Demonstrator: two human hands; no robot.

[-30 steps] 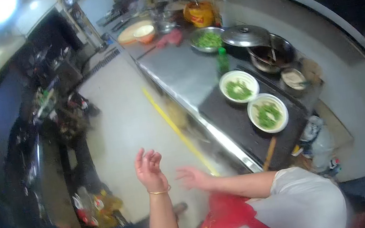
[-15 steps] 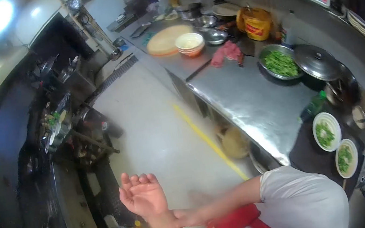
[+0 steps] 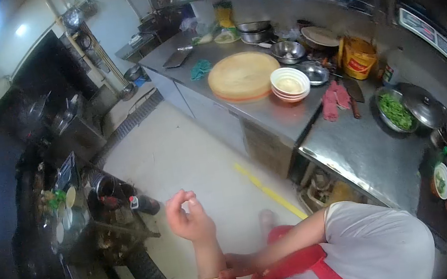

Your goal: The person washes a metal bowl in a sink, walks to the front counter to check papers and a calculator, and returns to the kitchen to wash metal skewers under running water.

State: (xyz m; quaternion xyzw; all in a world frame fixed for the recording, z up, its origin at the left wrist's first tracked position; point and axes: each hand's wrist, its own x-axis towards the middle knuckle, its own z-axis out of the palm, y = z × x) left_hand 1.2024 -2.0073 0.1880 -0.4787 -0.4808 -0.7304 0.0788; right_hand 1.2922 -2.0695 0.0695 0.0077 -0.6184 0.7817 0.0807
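My left hand (image 3: 190, 218) is raised over the floor, its fingers curled in toward the thumb. Nothing shows inside it. A thin gold-coloured bracelet (image 3: 212, 278) circles the left forearm (image 3: 210, 257). My right hand (image 3: 238, 265) reaches across from the right and lies closed against that forearm near the bracelet. Its fingers are partly hidden behind the arm. A red apron (image 3: 289, 268) and a white sleeve (image 3: 376, 232) are below.
Along the right runs a steel counter (image 3: 360, 148) with a round chopping board (image 3: 244, 76), stacked bowls (image 3: 290, 84), a pink cloth (image 3: 334, 101), a cleaver (image 3: 354, 98) and a basin of chopped greens (image 3: 395, 112). On the left, a dark bottle (image 3: 145, 204) stands beside a cluttered rack (image 3: 114, 219).
The view has shifted, bringing more of the counter and shelf into sight. My left fingers have curled in from a more open pose. My right hand has slid down the left forearm toward the elbow.
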